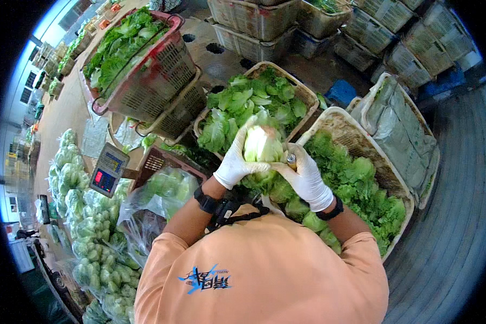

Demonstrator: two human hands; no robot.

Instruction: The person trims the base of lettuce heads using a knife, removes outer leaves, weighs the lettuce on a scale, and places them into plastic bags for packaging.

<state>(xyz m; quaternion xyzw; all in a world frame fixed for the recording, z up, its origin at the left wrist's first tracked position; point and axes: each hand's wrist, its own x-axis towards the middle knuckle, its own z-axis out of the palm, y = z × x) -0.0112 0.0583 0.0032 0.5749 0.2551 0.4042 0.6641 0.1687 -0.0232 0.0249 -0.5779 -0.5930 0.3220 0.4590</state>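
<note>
Both my hands wear white gloves and meet in front of my chest. My left hand (235, 159) is closed around the side of a pale green lettuce head (263, 144), whose cut-looking, brownish stem end faces up. Against its right side, the fingers of my right hand (308, 175) are curled round a tool with a round metal end (291, 159); its other end is hidden. The right thumb touches the bottom of the lettuce. Below and beyond my hands are a crate of loose lettuce leaves (309, 97) and a crate of curly green lettuce (375, 148).
At left stand a stacked red crate of lettuce (140, 89), a digital scale display (109, 168) and a clear plastic bag (137, 208) with greens. Bagged vegetables (86, 221) line the floor. A crate with grey-green wrapping (397, 135) is at right; stacked crates (254, 21) rise behind.
</note>
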